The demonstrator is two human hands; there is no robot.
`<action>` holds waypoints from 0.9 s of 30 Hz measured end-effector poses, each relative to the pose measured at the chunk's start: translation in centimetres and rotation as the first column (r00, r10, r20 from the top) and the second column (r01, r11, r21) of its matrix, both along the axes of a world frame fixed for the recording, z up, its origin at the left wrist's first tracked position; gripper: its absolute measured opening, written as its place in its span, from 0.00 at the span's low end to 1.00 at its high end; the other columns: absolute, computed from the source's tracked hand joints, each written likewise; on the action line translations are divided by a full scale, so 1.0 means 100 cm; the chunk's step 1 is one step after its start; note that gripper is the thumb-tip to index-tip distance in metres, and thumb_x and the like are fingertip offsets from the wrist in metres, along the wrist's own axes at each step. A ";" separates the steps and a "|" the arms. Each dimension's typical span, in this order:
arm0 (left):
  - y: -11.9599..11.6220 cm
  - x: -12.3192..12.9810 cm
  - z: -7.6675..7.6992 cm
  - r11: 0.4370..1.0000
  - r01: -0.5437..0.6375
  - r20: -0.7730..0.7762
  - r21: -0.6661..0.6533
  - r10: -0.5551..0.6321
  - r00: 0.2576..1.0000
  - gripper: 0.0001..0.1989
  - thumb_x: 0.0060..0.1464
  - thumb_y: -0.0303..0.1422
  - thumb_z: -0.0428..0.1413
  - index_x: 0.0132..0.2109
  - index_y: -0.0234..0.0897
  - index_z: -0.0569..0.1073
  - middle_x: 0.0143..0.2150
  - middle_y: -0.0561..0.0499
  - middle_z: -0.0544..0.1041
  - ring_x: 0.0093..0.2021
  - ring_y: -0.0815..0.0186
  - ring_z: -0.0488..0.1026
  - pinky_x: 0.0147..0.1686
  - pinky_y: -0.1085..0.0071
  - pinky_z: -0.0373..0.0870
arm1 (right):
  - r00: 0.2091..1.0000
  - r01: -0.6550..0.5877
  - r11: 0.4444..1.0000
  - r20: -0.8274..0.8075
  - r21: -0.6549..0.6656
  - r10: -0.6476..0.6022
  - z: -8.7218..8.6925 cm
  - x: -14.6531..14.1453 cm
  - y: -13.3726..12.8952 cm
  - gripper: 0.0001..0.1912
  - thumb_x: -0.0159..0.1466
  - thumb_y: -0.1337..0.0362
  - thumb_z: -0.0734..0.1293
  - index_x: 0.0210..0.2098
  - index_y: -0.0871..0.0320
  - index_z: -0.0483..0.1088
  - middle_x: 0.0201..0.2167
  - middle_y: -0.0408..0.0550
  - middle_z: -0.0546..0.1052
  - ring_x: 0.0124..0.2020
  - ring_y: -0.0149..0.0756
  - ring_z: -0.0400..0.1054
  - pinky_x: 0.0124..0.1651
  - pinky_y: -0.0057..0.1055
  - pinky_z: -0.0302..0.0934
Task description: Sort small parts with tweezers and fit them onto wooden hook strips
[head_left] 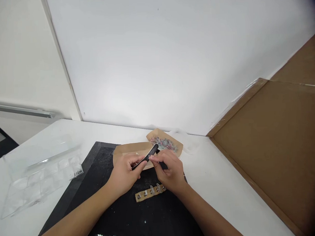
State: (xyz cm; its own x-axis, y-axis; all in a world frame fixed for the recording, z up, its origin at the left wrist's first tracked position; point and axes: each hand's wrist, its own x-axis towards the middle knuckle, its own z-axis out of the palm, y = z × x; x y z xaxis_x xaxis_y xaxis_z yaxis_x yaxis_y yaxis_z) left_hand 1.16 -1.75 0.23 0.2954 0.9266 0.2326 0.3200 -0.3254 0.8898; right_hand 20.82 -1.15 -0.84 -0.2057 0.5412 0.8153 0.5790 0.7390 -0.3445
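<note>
My left hand (125, 170) is closed on a dark, narrow file-like strip (151, 152) with a pale edge, which slants up to the right. Beside it, my right hand (171, 167) pinches something too small to make out against the strip, and a dark piece shows under its fingers. Below the hands lies a short tan strip (142, 197) bearing several metal studs and some upright clear pieces; its right end is close to my right wrist. Behind my hands, a brown paper tray (122, 149) is partly hidden.
A second paper tray (179, 144) holds small grey and pink bits. A clear compartment box (43, 180) lies open at left. The black mat (119, 215) covers the white table (211, 185); brown cardboard (277, 138) stands at right, before a white wall.
</note>
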 end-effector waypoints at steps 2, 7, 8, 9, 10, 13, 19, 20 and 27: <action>0.000 0.000 0.001 1.000 -0.009 -0.001 0.008 0.009 1.000 0.15 0.65 0.41 0.55 0.45 0.38 0.83 0.36 0.52 0.77 0.21 0.74 0.71 0.24 0.76 0.68 | 0.998 0.069 0.998 -0.009 0.013 -0.069 0.000 -0.001 0.001 0.05 0.67 0.70 0.68 0.37 0.52 0.74 0.28 0.43 0.77 0.33 0.36 0.71 0.43 0.39 0.62; 0.000 0.000 0.002 1.000 0.000 -0.023 0.021 0.000 1.000 0.15 0.65 0.41 0.55 0.43 0.38 0.83 0.32 0.53 0.75 0.21 0.73 0.71 0.23 0.76 0.67 | 1.000 0.009 1.000 0.013 -0.025 -0.009 0.001 -0.001 0.001 0.05 0.68 0.68 0.68 0.36 0.53 0.74 0.27 0.42 0.76 0.32 0.36 0.71 0.42 0.38 0.62; 0.000 0.000 0.002 1.000 0.001 -0.026 0.023 -0.001 1.000 0.15 0.65 0.42 0.55 0.43 0.38 0.83 0.33 0.53 0.76 0.21 0.73 0.71 0.23 0.76 0.67 | 1.000 0.016 0.999 0.008 -0.037 -0.016 0.001 0.000 0.001 0.05 0.68 0.68 0.68 0.36 0.52 0.74 0.27 0.42 0.77 0.32 0.36 0.72 0.42 0.38 0.63; 0.001 0.000 0.001 1.000 0.000 -0.029 0.027 0.000 1.000 0.15 0.65 0.42 0.55 0.44 0.39 0.83 0.34 0.52 0.78 0.21 0.73 0.71 0.23 0.76 0.68 | 0.999 0.033 0.998 -0.006 -0.045 -0.034 0.001 0.000 0.001 0.04 0.68 0.67 0.68 0.36 0.52 0.75 0.28 0.42 0.78 0.33 0.37 0.72 0.42 0.38 0.63; 0.001 0.000 0.000 0.999 -0.008 -0.034 0.036 0.009 0.999 0.15 0.65 0.42 0.55 0.45 0.39 0.82 0.36 0.52 0.80 0.21 0.72 0.72 0.23 0.75 0.69 | 0.998 0.052 0.997 -0.022 -0.051 -0.053 0.001 0.001 0.001 0.04 0.68 0.66 0.68 0.36 0.52 0.75 0.30 0.43 0.78 0.34 0.37 0.73 0.43 0.38 0.63; 0.003 -0.002 -0.002 0.992 -0.073 -0.085 0.107 0.082 0.993 0.14 0.63 0.41 0.58 0.49 0.40 0.81 0.39 0.50 0.83 0.25 0.68 0.75 0.27 0.73 0.72 | 0.994 0.088 0.993 -0.054 -0.080 -0.092 0.001 0.004 0.002 0.02 0.68 0.65 0.69 0.38 0.52 0.75 0.33 0.44 0.80 0.36 0.38 0.74 0.43 0.38 0.65; 0.007 -0.010 -0.001 0.914 -0.121 -0.231 0.387 0.223 0.947 0.13 0.64 0.36 0.57 0.54 0.43 0.78 0.46 0.50 0.83 0.45 0.59 0.79 0.46 0.66 0.74 | 0.997 0.070 0.990 -0.035 -0.122 -0.075 -0.001 0.008 0.002 0.03 0.68 0.65 0.69 0.41 0.52 0.75 0.35 0.44 0.80 0.37 0.37 0.74 0.41 0.35 0.67; 0.009 -0.012 -0.001 0.899 -0.118 -0.249 0.421 0.240 0.938 0.13 0.65 0.35 0.56 0.54 0.42 0.77 0.48 0.49 0.83 0.47 0.59 0.79 0.48 0.65 0.73 | 0.998 0.061 0.990 -0.026 -0.125 -0.064 -0.002 0.008 0.002 0.02 0.68 0.65 0.69 0.40 0.52 0.75 0.35 0.44 0.80 0.36 0.37 0.74 0.41 0.34 0.67; 0.016 -0.018 -0.007 0.880 -0.104 -0.331 0.463 0.280 0.901 0.12 0.65 0.33 0.56 0.54 0.42 0.77 0.48 0.48 0.82 0.48 0.57 0.78 0.50 0.63 0.73 | 0.999 0.036 0.990 -0.020 -0.135 -0.039 -0.005 0.010 0.002 0.02 0.68 0.65 0.69 0.40 0.52 0.75 0.36 0.45 0.79 0.37 0.37 0.74 0.41 0.35 0.69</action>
State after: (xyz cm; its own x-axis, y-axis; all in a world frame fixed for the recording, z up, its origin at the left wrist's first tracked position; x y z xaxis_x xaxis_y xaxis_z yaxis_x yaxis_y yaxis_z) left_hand -0.60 -0.19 -0.48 0.2680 0.8091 0.5230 0.6967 -0.5377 0.4749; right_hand 21.86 -0.91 -1.29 -0.1657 0.6533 0.7387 0.5966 0.6629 -0.4524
